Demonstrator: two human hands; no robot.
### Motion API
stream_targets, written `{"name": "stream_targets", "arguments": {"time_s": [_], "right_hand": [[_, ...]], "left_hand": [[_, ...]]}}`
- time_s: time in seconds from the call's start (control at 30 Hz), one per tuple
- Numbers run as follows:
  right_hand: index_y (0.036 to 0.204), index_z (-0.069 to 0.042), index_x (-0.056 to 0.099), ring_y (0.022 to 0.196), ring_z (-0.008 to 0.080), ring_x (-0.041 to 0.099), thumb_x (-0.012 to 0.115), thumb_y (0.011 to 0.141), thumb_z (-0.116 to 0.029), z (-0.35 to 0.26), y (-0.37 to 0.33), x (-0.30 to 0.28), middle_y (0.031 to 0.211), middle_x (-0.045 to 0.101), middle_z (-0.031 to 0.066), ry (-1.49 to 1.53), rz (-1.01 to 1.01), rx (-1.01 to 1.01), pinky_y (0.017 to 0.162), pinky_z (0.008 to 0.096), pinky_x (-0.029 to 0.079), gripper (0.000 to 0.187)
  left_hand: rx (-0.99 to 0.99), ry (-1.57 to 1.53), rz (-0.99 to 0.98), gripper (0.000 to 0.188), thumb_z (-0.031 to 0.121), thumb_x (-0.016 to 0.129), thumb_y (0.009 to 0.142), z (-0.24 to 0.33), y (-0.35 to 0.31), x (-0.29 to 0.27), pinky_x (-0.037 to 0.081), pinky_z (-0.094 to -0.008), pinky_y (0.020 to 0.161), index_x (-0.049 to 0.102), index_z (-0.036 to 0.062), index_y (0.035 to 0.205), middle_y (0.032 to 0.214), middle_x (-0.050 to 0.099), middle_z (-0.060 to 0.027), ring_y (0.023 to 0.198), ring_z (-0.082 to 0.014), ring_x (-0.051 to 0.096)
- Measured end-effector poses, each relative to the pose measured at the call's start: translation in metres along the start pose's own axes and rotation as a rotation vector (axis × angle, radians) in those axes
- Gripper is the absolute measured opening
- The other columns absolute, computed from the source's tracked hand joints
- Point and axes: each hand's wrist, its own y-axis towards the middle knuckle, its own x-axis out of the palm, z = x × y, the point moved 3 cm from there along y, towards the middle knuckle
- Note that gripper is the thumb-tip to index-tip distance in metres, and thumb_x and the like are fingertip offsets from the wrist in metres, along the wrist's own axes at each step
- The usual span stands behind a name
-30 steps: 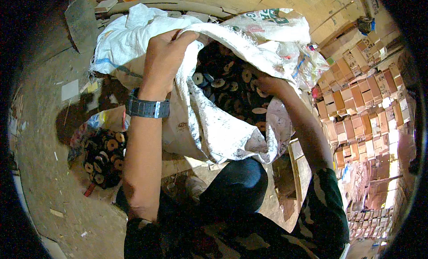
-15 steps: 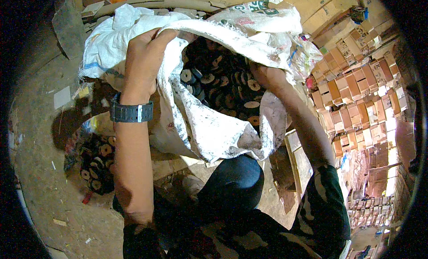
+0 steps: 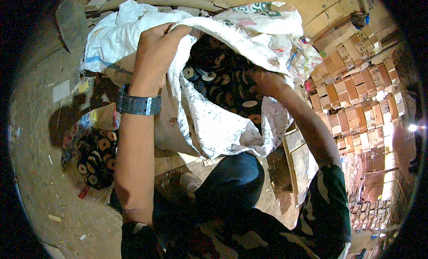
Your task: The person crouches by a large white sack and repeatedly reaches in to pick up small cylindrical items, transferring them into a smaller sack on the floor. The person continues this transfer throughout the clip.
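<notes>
A white woven sack (image 3: 218, 132), smudged black on its inside, stands open in front of me. Many small dark discs (image 3: 223, 87) with pale centres fill it. My left hand (image 3: 157, 54), a dark watch on its wrist, is closed round the sack's rim at the upper left. My right hand (image 3: 265, 82) reaches into the sack's mouth at the right, among the discs. Its fingers are in shadow and partly hidden, so I cannot see whether they hold any discs.
On the floor at the left sits a bag of similar discs (image 3: 96, 158). Another printed white sack (image 3: 267, 20) lies behind the open one. Rows of small brown cardboard boxes (image 3: 356, 94) stand at the right. My knee (image 3: 232, 174) is just below the sack.
My left hand has shifted slightly right and up with the sack's rim. My right hand has moved a little within the sack's mouth, and more of its back shows now.
</notes>
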Motion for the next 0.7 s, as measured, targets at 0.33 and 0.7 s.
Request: {"name": "stream_targets", "arguments": {"time_s": [0.33,0.7], "right_hand": [[0.124,-0.011,0.061,0.102,0.0334,0.064,0.058,0.093,-0.034,0.041,0.01,-0.035,0.113,0.067,0.0158,0.026,0.494,-0.082,0.09,0.0418,0.051,0.039],[0.124,-0.006,0.059,0.088,0.0229,0.066,0.052,0.092,-0.045,0.071,0.016,-0.046,0.106,0.07,0.0125,0.36,0.028,0.144,0.086,0.0371,0.051,0.051]], "left_hand": [[0.038,0.013,-0.005,0.025,0.022,0.069,0.083,0.0,-0.004,0.003,0.04,-0.0268,0.055,0.072,-0.0027,0.088,0.068,0.061,0.0001,0.06,-0.0089,0.052],[0.071,0.106,-0.062,0.031,0.023,0.069,0.082,-0.009,-0.005,0.024,0.04,-0.0284,0.053,0.072,-0.0059,0.092,0.063,0.06,-0.0012,0.057,-0.0092,0.049]]}}
